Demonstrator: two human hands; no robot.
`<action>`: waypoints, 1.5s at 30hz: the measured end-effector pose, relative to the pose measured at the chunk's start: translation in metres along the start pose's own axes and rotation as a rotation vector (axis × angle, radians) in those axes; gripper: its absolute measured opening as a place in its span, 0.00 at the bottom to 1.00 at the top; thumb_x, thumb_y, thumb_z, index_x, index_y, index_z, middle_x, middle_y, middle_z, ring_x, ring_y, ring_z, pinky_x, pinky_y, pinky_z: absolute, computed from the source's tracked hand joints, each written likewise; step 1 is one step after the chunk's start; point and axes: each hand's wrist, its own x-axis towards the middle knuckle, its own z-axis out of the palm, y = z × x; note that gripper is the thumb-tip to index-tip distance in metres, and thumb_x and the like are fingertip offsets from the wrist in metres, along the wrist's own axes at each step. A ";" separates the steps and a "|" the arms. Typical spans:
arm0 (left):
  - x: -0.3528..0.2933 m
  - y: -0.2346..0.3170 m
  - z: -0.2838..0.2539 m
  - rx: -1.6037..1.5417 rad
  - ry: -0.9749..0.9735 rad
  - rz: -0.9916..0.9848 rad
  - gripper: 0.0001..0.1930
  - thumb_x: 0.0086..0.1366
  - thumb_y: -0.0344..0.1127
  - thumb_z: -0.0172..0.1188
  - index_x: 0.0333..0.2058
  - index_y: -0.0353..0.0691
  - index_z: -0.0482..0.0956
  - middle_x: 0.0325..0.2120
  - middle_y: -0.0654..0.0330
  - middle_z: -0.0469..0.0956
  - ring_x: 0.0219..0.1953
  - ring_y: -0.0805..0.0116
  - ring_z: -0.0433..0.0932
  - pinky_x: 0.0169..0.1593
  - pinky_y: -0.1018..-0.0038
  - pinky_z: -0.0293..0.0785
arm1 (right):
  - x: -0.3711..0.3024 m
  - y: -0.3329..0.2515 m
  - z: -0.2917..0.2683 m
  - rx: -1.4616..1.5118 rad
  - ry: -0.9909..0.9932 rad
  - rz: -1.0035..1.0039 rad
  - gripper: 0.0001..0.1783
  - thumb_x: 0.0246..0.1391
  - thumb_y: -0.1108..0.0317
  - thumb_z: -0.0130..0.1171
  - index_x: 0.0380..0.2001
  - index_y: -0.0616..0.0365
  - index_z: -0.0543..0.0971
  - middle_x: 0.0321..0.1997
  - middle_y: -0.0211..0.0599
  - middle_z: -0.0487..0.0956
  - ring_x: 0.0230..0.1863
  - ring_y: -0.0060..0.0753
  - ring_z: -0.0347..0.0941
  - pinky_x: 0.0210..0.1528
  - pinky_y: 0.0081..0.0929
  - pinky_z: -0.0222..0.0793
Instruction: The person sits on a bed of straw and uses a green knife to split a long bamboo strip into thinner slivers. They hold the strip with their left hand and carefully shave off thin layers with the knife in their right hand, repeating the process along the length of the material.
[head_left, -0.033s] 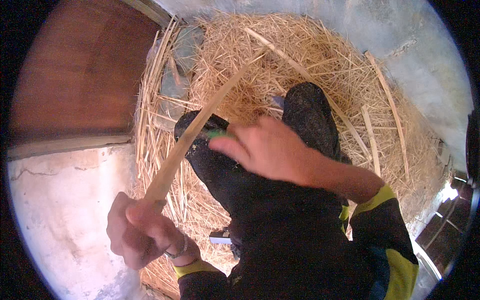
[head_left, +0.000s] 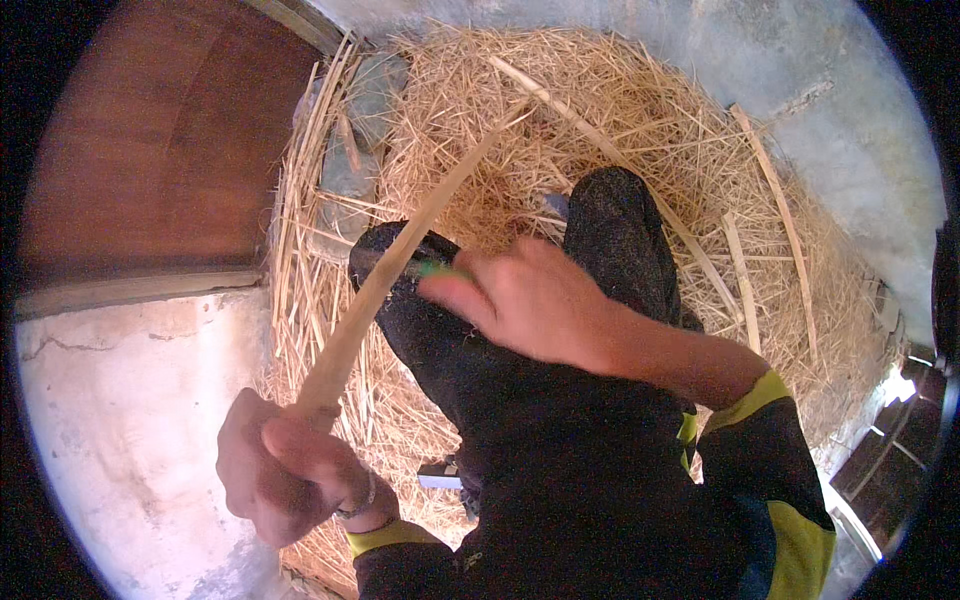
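My left hand (head_left: 290, 465) is closed around the thick lower end of a long, pale bamboo strip (head_left: 375, 285). The strip slants up and away to the right across my dark-trousered knee, its thin far end over the straw. In my right hand (head_left: 540, 295) is a green-handled knife (head_left: 432, 269), held near the middle of the strip. Motion blurs its thin blade, so I cannot tell exactly where it meets the strip. My fingers hide most of the handle.
Loose straw (head_left: 450, 60) and shavings cover the floor around my legs. Longer split strips (head_left: 775, 190) lie at the right and far side. A pale wall (head_left: 140, 420) and a brown panel (head_left: 170, 150) stand left; a grey wall (head_left: 800, 70) curves behind.
My left hand and the bamboo strip have shifted slightly down and to the right. My right hand stays almost in place with the knife.
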 end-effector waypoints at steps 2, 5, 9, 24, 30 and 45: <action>0.003 0.008 -0.001 -0.015 -0.060 0.039 0.20 0.59 0.36 0.52 0.11 0.34 0.60 0.06 0.58 0.60 0.07 0.65 0.57 0.12 0.74 0.48 | 0.012 0.035 0.011 -0.043 -0.033 0.209 0.26 0.59 0.51 0.40 0.25 0.62 0.77 0.21 0.52 0.75 0.24 0.54 0.72 0.30 0.44 0.69; 0.005 0.008 0.001 -0.307 -0.135 0.145 0.17 0.57 0.30 0.52 0.13 0.39 0.57 0.06 0.61 0.60 0.07 0.69 0.56 0.12 0.76 0.47 | 0.013 0.049 0.009 -0.016 0.049 0.179 0.26 0.59 0.51 0.39 0.26 0.63 0.77 0.20 0.51 0.74 0.23 0.56 0.71 0.27 0.45 0.69; 0.008 0.008 0.001 -0.332 -0.155 0.228 0.13 0.53 0.25 0.52 0.15 0.42 0.58 0.05 0.66 0.56 0.07 0.71 0.53 0.13 0.77 0.43 | -0.009 0.018 0.001 0.106 0.034 0.012 0.31 0.58 0.46 0.38 0.22 0.64 0.77 0.18 0.54 0.74 0.23 0.57 0.72 0.28 0.47 0.69; 0.011 -0.005 -0.003 -0.445 -0.260 0.399 0.15 0.49 0.26 0.56 0.12 0.43 0.59 0.08 0.68 0.58 0.09 0.75 0.52 0.14 0.75 0.41 | -0.008 0.020 -0.013 -0.111 0.068 0.046 0.28 0.53 0.46 0.48 0.16 0.61 0.75 0.14 0.49 0.72 0.18 0.53 0.71 0.22 0.41 0.68; 0.003 -0.009 -0.020 -0.454 -0.374 0.249 0.19 0.41 0.30 0.59 0.05 0.43 0.56 0.05 0.66 0.54 0.08 0.70 0.49 0.16 0.74 0.41 | -0.016 0.003 -0.003 -0.077 0.059 0.007 0.24 0.51 0.47 0.52 0.21 0.60 0.74 0.10 0.46 0.70 0.14 0.49 0.71 0.18 0.39 0.69; 0.019 -0.024 -0.007 -0.460 -0.193 0.489 0.12 0.49 0.20 0.51 0.15 0.40 0.58 0.08 0.66 0.53 0.08 0.72 0.52 0.13 0.77 0.42 | -0.002 -0.001 0.015 -0.175 0.165 -0.140 0.20 0.53 0.52 0.50 0.30 0.60 0.74 0.16 0.46 0.72 0.18 0.46 0.73 0.19 0.38 0.69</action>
